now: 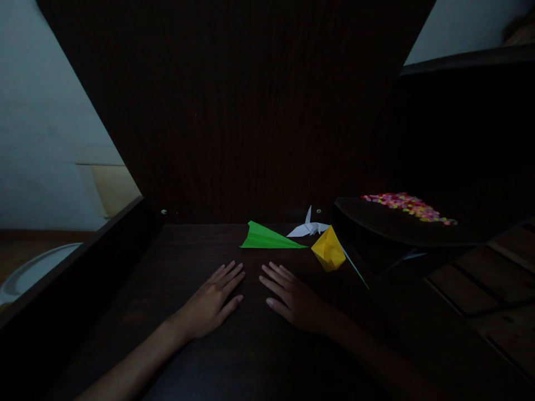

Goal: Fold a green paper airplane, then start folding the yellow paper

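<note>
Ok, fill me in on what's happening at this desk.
A person rests both hands flat, palms down, on a dark desk. The left hand and right hand hold nothing. Beyond the fingers lie a green paper plane, a white paper crane and a yellow folded paper shape, all untouched.

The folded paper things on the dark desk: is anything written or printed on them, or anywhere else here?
No readable text anywhere.
green paper plane: plain.
white paper crane: plain.
yellow folded paper: plain.
small coloured pieces on the dark shelf: too small to tell.
</note>
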`<state>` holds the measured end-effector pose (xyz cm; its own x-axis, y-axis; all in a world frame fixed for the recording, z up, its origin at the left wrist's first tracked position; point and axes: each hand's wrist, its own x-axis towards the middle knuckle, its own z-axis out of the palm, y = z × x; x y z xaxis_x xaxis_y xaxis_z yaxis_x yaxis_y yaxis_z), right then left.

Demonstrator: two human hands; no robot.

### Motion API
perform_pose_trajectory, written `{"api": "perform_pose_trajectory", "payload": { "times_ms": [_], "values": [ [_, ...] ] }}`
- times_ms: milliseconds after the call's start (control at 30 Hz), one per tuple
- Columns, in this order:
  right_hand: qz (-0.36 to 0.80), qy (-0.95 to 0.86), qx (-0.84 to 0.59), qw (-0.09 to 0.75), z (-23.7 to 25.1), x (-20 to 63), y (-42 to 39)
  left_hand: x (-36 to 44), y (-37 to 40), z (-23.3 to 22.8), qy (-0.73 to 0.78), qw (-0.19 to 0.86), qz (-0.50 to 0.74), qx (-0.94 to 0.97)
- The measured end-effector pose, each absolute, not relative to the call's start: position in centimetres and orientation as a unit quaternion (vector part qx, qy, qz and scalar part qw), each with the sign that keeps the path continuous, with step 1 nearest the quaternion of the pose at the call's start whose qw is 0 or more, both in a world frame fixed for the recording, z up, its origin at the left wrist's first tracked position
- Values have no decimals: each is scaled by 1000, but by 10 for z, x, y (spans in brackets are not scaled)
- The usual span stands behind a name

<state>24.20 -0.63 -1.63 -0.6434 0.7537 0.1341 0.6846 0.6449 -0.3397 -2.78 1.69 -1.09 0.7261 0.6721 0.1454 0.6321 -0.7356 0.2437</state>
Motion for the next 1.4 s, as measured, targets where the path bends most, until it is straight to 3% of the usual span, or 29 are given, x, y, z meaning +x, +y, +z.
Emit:
{"api": "perform_pose_trajectory", "payload": {
  "times_ms": [667,900,1167,1300,1400],
  "values": [
    [112,-901,-393,144,-17,241,-7,-28,18,-13,350,98,127,923],
    [69,-879,-365,298,-7,239,-11,-28,18,-13,350,90,122,925],
    [-145,-663,-494,544,38,297,8,-28,18,-9,354,89,124,923],
    [-126,-549,-611,556,31,351,29,-28,18,-10,345,95,142,923],
    [20,-496,-710,500,12,377,42,-28,18,-10,343,96,149,922]
  ]
}}
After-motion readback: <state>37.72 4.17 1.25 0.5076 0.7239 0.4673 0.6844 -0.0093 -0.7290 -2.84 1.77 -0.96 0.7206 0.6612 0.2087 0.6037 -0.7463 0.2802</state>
